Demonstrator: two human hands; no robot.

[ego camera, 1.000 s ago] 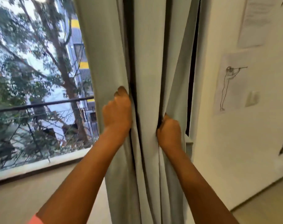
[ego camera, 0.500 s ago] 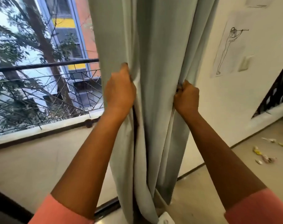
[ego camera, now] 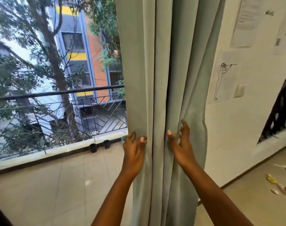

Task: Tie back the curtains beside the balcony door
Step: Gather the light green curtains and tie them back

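Note:
A pale grey-green curtain [ego camera: 163, 62] hangs in bunched vertical folds down the middle of the view, beside the open balcony door. My left hand [ego camera: 134, 150] is at the curtain's left edge with fingers spread loosely, its thumb touching the fabric. My right hand [ego camera: 179, 144] lies against the folds on the right side, fingers spread and relaxed, pressing lightly into the cloth. Neither hand grips the fabric. No tie-back band or hook is visible.
A black balcony railing [ego camera: 57, 93] runs at the left, with two small dark pots [ego camera: 99, 145] on the ledge below. A white wall [ego camera: 253, 128] with taped drawings stands at the right. Litter [ego camera: 276, 181] lies on the floor; a dark stair railing [ego camera: 282, 110] is far right.
Both hands gripped the curtain folds in fists before; now they have let go and their fingers are spread against the fabric. The view has tilted up and pulled back a little.

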